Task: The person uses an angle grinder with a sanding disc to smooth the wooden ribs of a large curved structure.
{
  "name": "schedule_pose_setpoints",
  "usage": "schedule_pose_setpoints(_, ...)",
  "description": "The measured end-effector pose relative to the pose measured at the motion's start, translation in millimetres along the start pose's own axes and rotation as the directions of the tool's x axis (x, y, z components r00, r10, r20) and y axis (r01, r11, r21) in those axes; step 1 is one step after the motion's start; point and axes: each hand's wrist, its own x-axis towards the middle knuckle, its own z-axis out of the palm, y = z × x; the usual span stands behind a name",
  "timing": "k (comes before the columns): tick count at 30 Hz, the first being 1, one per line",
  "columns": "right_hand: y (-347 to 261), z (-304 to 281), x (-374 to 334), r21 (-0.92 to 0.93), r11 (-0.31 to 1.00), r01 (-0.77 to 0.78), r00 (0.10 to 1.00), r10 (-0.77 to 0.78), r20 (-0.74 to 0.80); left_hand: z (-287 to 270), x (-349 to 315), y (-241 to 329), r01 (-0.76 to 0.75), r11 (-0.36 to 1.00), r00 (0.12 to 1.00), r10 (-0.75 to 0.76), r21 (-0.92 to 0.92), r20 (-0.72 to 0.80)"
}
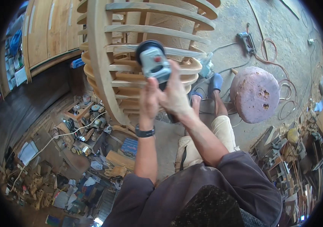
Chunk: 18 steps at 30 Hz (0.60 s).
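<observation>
An angle grinder (156, 65) with a pale blue-grey head and a round black disc is in front of the curved slats of a wooden frame (100, 56). Whether the disc touches a slat I cannot tell. My right hand (175, 92) is closed round the grinder's body, its fingers along the right side of the head. My left hand (150, 98), a dark watch on its wrist, closes on the grinder from the left and meets the right hand. Both hands are slightly blurred. Between them, the grinder's dark rear part is mostly hidden.
A round, worn pinkish stool (255, 94) stands to the right. Beyond it, a nail gun (247, 42) and a reddish hose (279, 68) lie on the dusty floor. Tools and wood scraps (82, 128) crowd the left, near a blue box (129, 146). Timber offcuts (282, 151) pile up at right.
</observation>
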Motion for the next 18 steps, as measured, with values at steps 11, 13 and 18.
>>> schedule_pose_setpoints(11, 38.2, -52.3, -16.2, 0.022, 0.994, -0.106, 0.992, 0.108, -0.071, 23.7, -3.8, -29.6, 0.094, 0.917, 0.975, -0.165, 0.389, 0.152)
schedule_pose_setpoints(13, 56.1, -63.3, -18.7, 0.067, 0.993, -0.092, 0.991, 0.098, -0.089, 36.1, -5.3, -38.9, 0.098, 0.916, 0.969, -0.176, 0.388, 0.171)
schedule_pose_setpoints(18, 73.7, -86.7, -21.2, 0.074, 0.985, -0.157, 0.971, 0.167, -0.168, 63.7, -3.4, -47.9, 0.111, 0.872, 0.949, -0.235, 0.477, 0.209)
